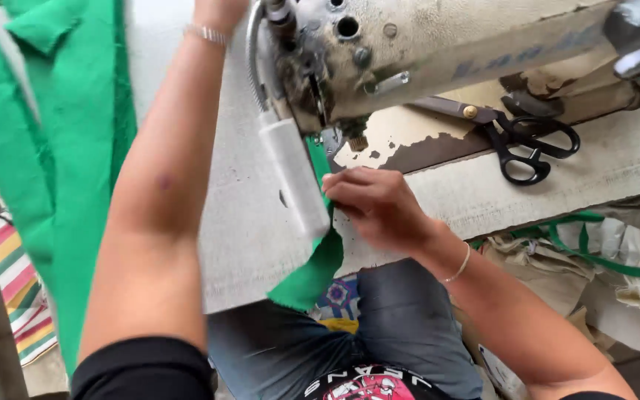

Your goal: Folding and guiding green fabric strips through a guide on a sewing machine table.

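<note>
Lap in jeans below table edge. Right hand pinches green cloth strip by needle area of sewing machine; fingertips close, prick risk. Left hand mostly out of view, grip unclear. Strip hangs off edge, may drag crooked. Scissors well apart.

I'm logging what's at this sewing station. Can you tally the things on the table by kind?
Sewing machine: 1
Black-handled scissors: 1
Green fabric pieces: 2, a strip under the right hand and a large pile at the table's left
Total: 4
</note>
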